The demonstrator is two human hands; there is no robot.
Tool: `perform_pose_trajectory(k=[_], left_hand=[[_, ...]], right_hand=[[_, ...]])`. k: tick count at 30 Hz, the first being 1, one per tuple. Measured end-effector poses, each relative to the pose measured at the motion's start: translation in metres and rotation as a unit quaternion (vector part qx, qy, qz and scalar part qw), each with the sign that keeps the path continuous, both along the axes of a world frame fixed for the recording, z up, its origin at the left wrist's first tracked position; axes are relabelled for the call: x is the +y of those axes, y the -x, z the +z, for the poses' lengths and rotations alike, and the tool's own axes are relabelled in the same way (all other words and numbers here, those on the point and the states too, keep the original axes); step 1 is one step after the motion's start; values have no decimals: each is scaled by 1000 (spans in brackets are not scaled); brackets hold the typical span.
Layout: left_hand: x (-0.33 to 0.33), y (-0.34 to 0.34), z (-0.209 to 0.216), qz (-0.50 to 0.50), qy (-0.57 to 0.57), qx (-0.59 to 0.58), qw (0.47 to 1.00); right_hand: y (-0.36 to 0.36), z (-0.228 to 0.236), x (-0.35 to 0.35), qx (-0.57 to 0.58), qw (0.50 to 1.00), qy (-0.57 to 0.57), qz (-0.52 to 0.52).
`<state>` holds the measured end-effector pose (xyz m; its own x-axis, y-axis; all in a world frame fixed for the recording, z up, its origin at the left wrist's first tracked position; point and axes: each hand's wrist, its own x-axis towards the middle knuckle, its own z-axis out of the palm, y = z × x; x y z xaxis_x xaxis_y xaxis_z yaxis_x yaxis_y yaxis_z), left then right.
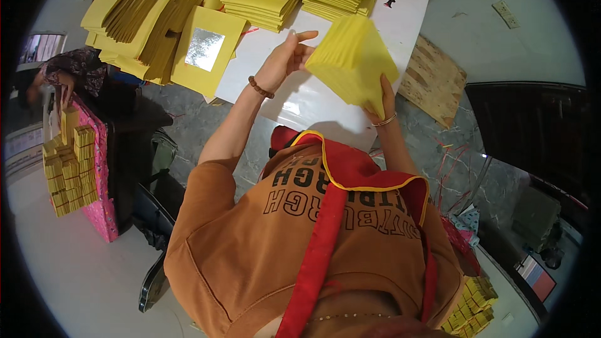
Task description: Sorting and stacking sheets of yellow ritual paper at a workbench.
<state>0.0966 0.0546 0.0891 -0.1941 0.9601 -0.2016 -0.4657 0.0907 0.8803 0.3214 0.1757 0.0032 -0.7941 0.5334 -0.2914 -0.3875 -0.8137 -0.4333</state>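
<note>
Black lettering (293, 203) on brown sweatshirt (250, 263)

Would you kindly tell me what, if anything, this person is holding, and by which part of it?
A yellow paper stack, blurred: the right hand holds it by its lower right edge; the left hand is at its left edge, grip unclear.

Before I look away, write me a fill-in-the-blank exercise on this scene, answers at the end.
1. The bundle of paper in the right hand is coloured ____.
2. The hand with the brown beaded bracelet at its wrist is the person's ____.
3. In this view, the wooden board shows to the ____ of the white table.
4. The apron with yellow trim is itself ____.

Missing words: yellow; left; right; red.
</note>
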Motion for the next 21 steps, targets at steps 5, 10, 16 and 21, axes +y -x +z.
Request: perform_pose_trajectory(k=[5, 10, 16, 21], left_hand=[[-2, -21, 26, 2, -36, 85, 996], [-4, -31, 29, 28, -57, 135, 989], [-7, -41, 29, 58, -43, 222, 972], [-10, -49, 28, 95, -45, 267, 958]], right_hand=[[3, 1, -22, 110, 983, 145, 10], [7, 9, -33, 134, 967, 214, 29], [7, 10, -39, 191, 935, 294, 50], [8, 13, -46, 156, 952, 260, 49]])
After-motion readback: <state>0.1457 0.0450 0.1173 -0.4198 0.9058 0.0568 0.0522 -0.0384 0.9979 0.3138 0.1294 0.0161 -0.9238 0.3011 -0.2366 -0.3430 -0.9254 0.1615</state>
